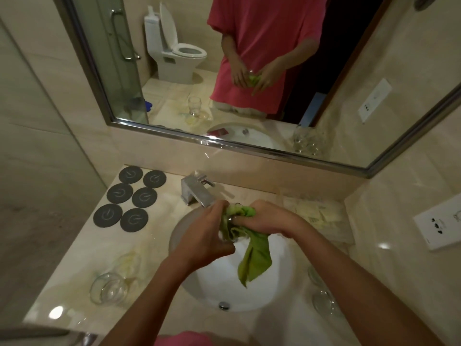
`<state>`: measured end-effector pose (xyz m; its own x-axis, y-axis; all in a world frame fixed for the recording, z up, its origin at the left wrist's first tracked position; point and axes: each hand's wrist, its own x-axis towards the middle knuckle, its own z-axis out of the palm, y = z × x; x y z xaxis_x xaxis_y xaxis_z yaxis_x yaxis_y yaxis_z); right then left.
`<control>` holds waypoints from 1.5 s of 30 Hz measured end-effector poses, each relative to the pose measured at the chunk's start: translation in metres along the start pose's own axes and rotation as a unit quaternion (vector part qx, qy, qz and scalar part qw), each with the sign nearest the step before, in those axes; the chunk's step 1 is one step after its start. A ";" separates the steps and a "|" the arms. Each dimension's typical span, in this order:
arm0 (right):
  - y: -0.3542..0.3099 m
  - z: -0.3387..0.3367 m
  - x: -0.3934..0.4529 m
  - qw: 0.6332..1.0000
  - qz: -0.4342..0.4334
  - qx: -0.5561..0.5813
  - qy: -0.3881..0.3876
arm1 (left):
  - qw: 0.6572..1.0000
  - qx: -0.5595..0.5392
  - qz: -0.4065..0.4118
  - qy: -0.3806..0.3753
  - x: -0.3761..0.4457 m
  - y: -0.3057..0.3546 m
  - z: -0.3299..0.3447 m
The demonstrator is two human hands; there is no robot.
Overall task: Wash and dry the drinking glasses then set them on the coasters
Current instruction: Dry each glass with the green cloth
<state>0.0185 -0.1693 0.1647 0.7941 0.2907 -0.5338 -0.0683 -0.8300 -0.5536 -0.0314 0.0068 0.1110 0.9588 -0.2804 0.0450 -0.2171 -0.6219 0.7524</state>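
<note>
Step in hand, by the look of it: wiping one glass with the cloth over the basin, drying or scrubbing not certain. Running water not visible at the tap [197, 193].

Far left on the worktop [82, 250]: six dark round coasters [133, 196], laid in two columns of three, all bare. Nearer and below them, one glass [108, 288] lying on its side, well apart from the coasters.

Centre, over the white basin [279, 278]: left hand [207, 236] curled round a held glass [228, 236], mostly hidden by fingers and cloth. Green cloth [254, 258], one only, bunched into the glass mouth with its tail hanging down toward the drain. Right hand [268, 218] clenched on the cloth, fingers pushed into the glass.

Right of the basin: at least one more clear glass [324, 303] on the worktop edge, possibly two; too faint to count surely. Behind, some pale wrapped packets [314, 213] by the wall.

Next move likely calls for pulling the cloth free, checking the glass for streaks, then carrying it left and standing it upright on a coaster. Firm grip needed: wet glass over a hard basin.
</note>
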 end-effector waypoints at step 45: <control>-0.002 -0.011 -0.053 0.754 -0.371 -0.520 0.153 | 0.994 -0.055 0.048 0.083 -0.010 0.002 -0.003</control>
<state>-0.0166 -0.1885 0.2006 0.4933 0.8676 -0.0626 0.8476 -0.4632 0.2588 -0.0408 0.0102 0.1144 0.9539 -0.2038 0.2203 -0.2956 -0.5116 0.8068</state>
